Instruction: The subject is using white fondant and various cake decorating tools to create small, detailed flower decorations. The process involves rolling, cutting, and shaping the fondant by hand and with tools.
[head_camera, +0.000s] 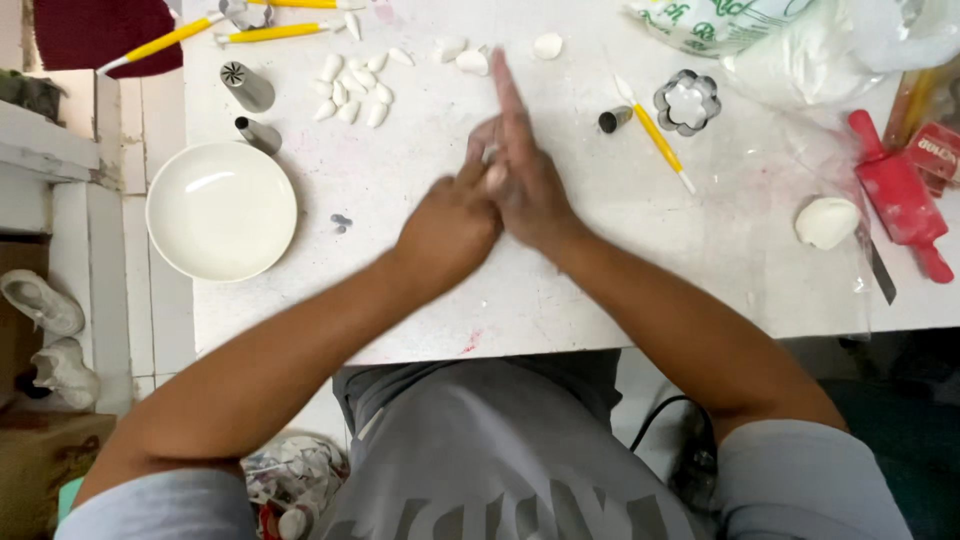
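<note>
A single head-worn camera looks almost straight down from above the person's shoulders, close over the white worktop (420, 310). The worktop's near edge crosses mid-frame, its left edge shows beside tiled floor, and its far side runs past the top.
</note>
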